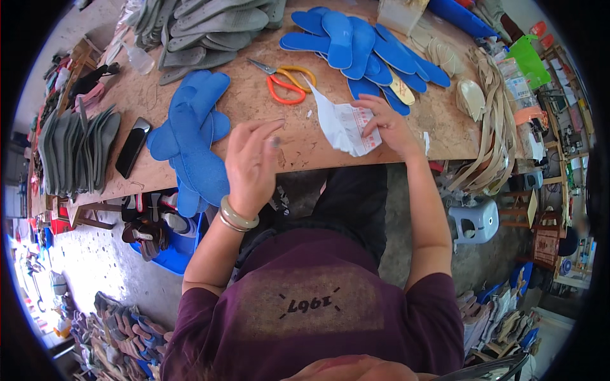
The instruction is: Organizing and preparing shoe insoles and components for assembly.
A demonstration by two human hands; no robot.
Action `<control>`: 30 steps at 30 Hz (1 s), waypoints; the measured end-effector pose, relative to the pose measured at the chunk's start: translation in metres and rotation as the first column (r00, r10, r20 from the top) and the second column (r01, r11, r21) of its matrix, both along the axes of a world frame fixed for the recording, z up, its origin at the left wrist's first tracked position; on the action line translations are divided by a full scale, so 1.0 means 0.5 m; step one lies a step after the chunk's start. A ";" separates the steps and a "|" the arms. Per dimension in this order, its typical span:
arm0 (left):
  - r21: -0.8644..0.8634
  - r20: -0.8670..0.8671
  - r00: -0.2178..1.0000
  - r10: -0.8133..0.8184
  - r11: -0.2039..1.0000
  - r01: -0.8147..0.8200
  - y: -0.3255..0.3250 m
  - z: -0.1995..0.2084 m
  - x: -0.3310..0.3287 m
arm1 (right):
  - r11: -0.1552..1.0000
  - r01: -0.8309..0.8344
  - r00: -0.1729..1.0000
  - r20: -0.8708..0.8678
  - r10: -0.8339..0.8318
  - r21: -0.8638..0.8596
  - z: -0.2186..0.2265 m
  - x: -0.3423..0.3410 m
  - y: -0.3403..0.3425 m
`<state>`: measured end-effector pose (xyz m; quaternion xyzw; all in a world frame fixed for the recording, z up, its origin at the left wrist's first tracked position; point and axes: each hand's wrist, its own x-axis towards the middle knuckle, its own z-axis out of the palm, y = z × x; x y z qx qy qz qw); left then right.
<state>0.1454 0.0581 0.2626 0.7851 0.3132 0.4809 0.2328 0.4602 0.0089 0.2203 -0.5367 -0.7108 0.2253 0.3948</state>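
Note:
A creased white sheet of paper (343, 122) with red print hangs over the table's near edge area, pinched by my right hand (391, 127) along its right side. My left hand (251, 165) is raised at the table edge with its fingers stretched out and apart, nothing in it. Just left of it lies a loose pile of blue insoles (197, 143). Beyond the paper rest scissors (286, 81) with orange and yellow handles, blades partly spread. More blue insoles (362, 47) are fanned out at the far middle.
Grey insoles are stacked at the far left (219, 28) and near left (79, 149), with a black phone (133, 147) alongside. Beige straps (492, 120) drape over the table's right edge. A grey-blue stool (476, 221) stands on the floor at right; a blue bin (171, 257) sits below left.

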 end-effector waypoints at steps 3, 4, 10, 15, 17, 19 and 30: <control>0.201 -0.138 0.987 -0.080 0.974 0.107 0.001 0.007 0.043 | 0.987 -0.084 0.995 0.034 0.089 -0.135 0.000 0.022 0.033; 0.218 -0.135 0.987 -0.084 0.969 0.113 0.003 0.013 0.052 | 0.980 -0.163 0.978 0.114 0.176 -0.110 0.001 0.027 0.041; 0.302 -0.493 0.863 -0.114 0.907 0.293 0.025 0.047 0.101 | 0.956 -0.053 0.979 0.176 0.108 -0.289 0.013 0.019 0.038; 0.283 -0.531 0.844 -0.075 0.923 0.260 0.050 0.046 0.160 | 0.989 -0.135 0.831 0.538 0.143 -0.055 0.058 -0.016 0.000; 0.309 -0.533 0.845 -0.027 0.924 0.224 0.061 0.048 0.172 | 0.960 -0.276 0.660 0.734 0.161 0.037 0.074 -0.028 -0.011; 0.417 -0.650 0.759 -0.037 0.817 0.397 0.072 0.053 0.173 | 0.967 -0.254 0.606 0.782 0.145 0.017 0.079 -0.035 -0.011; 0.038 -0.790 0.566 -0.237 0.902 0.430 -0.066 -0.054 0.067 | 0.905 0.315 0.908 0.187 -0.376 0.287 -0.039 0.028 0.037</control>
